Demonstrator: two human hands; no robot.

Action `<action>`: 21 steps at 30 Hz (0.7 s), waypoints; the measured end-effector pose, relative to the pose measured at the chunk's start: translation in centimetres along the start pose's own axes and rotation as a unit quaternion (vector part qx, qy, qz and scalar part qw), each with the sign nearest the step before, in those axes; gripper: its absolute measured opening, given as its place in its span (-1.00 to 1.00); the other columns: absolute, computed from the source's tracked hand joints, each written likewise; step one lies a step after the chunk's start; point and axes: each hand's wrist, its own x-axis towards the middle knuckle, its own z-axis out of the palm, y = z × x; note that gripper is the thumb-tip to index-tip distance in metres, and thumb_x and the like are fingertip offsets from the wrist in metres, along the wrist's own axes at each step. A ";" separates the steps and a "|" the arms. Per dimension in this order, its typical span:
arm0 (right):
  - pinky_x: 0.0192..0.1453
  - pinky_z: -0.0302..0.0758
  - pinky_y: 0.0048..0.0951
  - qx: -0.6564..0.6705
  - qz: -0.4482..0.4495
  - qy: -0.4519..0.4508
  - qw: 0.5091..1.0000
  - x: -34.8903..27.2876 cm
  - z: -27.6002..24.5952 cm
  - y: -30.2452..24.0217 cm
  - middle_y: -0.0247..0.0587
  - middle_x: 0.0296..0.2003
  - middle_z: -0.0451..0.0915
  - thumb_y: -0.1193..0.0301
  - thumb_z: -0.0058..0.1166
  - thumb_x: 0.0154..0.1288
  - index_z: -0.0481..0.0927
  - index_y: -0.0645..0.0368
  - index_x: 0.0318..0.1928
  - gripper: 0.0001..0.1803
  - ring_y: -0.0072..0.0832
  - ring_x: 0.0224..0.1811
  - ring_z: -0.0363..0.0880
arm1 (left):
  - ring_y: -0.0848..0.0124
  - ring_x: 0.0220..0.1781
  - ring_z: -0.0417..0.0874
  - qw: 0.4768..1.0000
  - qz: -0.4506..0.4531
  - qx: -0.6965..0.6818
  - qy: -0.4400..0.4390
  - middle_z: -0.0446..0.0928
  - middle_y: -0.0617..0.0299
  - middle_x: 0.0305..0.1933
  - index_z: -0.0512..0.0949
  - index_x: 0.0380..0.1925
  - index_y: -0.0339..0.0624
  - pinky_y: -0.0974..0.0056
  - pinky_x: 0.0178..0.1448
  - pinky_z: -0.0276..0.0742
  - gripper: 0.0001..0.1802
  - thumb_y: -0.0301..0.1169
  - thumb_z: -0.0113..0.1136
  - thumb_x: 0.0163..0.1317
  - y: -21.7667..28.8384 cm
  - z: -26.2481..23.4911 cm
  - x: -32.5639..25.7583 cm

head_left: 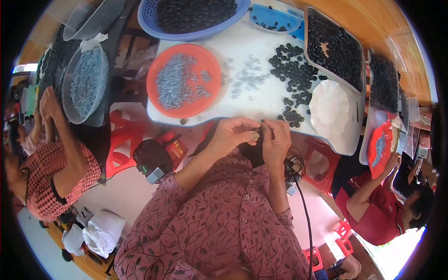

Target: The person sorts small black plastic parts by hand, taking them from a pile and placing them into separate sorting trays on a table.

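Note:
Just off the table's near edge, my left hand (233,134) pinches a small dark ring-shaped piece (256,131) between thumb and fingertips. My right hand (276,141) is closed close beside it, fingertips almost meeting the left's; what it grips is too small to make out. Ahead to the right lie loose black rings (292,70), scattered on the white table (233,108). Small clear, bluish pieces (249,74) are strewn in the middle. To the left, a round red plate (212,95) carries a heap of similar clear pieces.
A blue basket (147,28) of black pieces stands at the back. On the right are a tray (305,37) of black rings and a white scalloped plate (329,109). A lone ring (183,121) sits at the near edge. Co-workers sit on both sides; a black cable (305,210) hangs at right.

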 end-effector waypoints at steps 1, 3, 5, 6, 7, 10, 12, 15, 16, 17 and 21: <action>-0.27 0.52 -0.47 -0.017 -0.003 -0.002 1.000 0.0 0.1 0.1 -0.17 -0.30 0.53 0.64 0.25 0.19 0.65 0.22 -0.20 -0.84 -0.41 -0.34 0.58 | 0.39 -0.18 0.71 1.000 0.001 -0.001 0.002 0.65 0.11 -0.17 0.58 -0.06 -0.41 0.31 -0.08 0.71 -0.75 -0.63 0.23 0.25 -0.1 -0.2 0.0; -0.28 0.53 -0.46 -0.027 -0.008 -0.001 1.000 0.0 0.1 0.1 -0.16 -0.31 0.53 0.64 0.25 0.19 0.65 0.23 -0.20 -0.83 -0.40 -0.34 0.58 | 0.37 -0.19 0.71 1.000 0.014 -0.009 0.001 0.65 0.08 -0.16 0.58 -0.04 -0.42 0.30 -0.07 0.72 -0.74 -0.62 0.23 0.25 -0.5 -0.5 -0.2; -0.28 0.53 -0.45 -0.036 -0.012 0.002 0.999 0.0 0.1 0.1 -0.15 -0.31 0.53 0.65 0.25 0.18 0.65 0.23 -0.20 -0.83 -0.39 -0.34 0.58 | 0.36 -0.18 0.71 1.000 0.012 -0.011 0.008 0.65 0.07 -0.15 0.58 -0.03 -0.42 0.28 -0.06 0.72 -0.73 -0.62 0.22 0.26 -0.5 -0.5 -0.3; -0.28 0.53 -0.45 -0.029 -0.003 0.001 1.000 0.1 0.0 0.1 -0.15 -0.30 0.53 0.65 0.25 0.18 0.65 0.23 -0.19 -0.83 -0.40 -0.35 0.58 | 0.35 -0.17 0.71 1.000 0.011 -0.010 0.015 0.65 0.06 -0.14 0.57 -0.02 -0.42 0.26 -0.04 0.73 -0.72 -0.62 0.22 0.26 -0.5 -0.5 -0.3; -0.28 0.54 -0.45 -0.022 0.006 0.001 1.000 0.1 -0.1 0.1 -0.16 -0.30 0.53 0.65 0.25 0.18 0.65 0.23 -0.19 -0.83 -0.40 -0.35 0.58 | 0.35 -0.17 0.71 1.000 0.011 -0.010 0.014 0.65 0.06 -0.14 0.57 -0.02 -0.42 0.26 -0.04 0.73 -0.72 -0.62 0.22 0.26 -0.6 -0.4 -0.3; -0.28 0.54 -0.48 -0.005 0.027 0.007 1.000 -0.1 0.1 0.1 -0.16 -0.29 0.54 0.63 0.24 0.19 0.64 0.24 -0.19 -0.83 -0.43 -0.37 0.58 | 0.32 -0.12 0.70 0.998 -0.006 -0.056 0.029 0.64 0.05 -0.10 0.57 -0.01 -0.42 0.20 0.02 0.73 -0.72 -0.63 0.20 0.27 -0.6 -0.5 -0.2; -0.27 0.53 -0.50 0.004 0.037 0.009 0.999 -0.1 0.1 -0.1 -0.18 -0.30 0.55 0.63 0.25 0.19 0.64 0.25 -0.20 -0.84 -0.47 -0.35 0.58 | 0.31 -0.07 0.69 0.995 0.018 -0.098 0.006 0.62 0.05 -0.05 0.58 -0.01 -0.39 0.15 0.06 0.72 -0.72 -0.63 0.19 0.27 -0.6 -0.5 -0.2; -0.26 0.52 -0.52 0.011 0.048 0.018 0.999 -0.2 -0.1 -0.6 -0.20 -0.31 0.57 0.63 0.24 0.19 0.64 0.27 -0.22 -0.86 -0.51 -0.33 0.57 | 0.30 -0.06 0.69 0.992 0.022 -0.121 0.012 0.62 0.04 -0.02 0.58 0.00 -0.37 0.16 0.07 0.71 -0.72 -0.63 0.19 0.27 -0.5 -0.8 -0.3; -0.26 0.51 -0.53 0.009 0.049 0.024 0.998 -0.3 -0.2 -0.7 -0.20 -0.31 0.57 0.63 0.23 0.20 0.63 0.28 -0.22 -0.87 -0.51 -0.33 0.56 | 0.30 -0.06 0.69 0.992 0.023 -0.122 0.012 0.62 0.04 -0.02 0.58 0.00 -0.37 0.16 0.07 0.71 -0.72 -0.63 0.19 0.27 -0.5 -0.9 -0.3; -0.26 0.51 -0.53 0.009 0.048 0.024 0.999 -0.3 -0.3 -0.6 -0.20 -0.31 0.57 0.63 0.23 0.20 0.63 0.28 -0.22 -0.87 -0.51 -0.33 0.56 | 0.30 -0.05 0.69 0.991 0.020 -0.131 0.008 0.62 0.04 -0.03 0.58 0.00 -0.36 0.17 0.07 0.72 -0.72 -0.63 0.19 0.27 -0.5 -1.0 -0.4; -0.25 0.52 -0.49 -0.031 0.025 0.038 0.998 -0.4 -0.8 0.0 -0.17 -0.29 0.56 0.63 0.21 0.23 0.63 0.27 -0.21 -0.88 -0.45 -0.33 0.56 | 0.34 -0.09 0.68 0.988 0.008 -0.152 0.008 0.60 0.07 -0.03 0.57 -0.01 -0.42 0.22 0.04 0.70 -0.73 -0.61 0.19 0.29 -0.2 -0.8 -0.4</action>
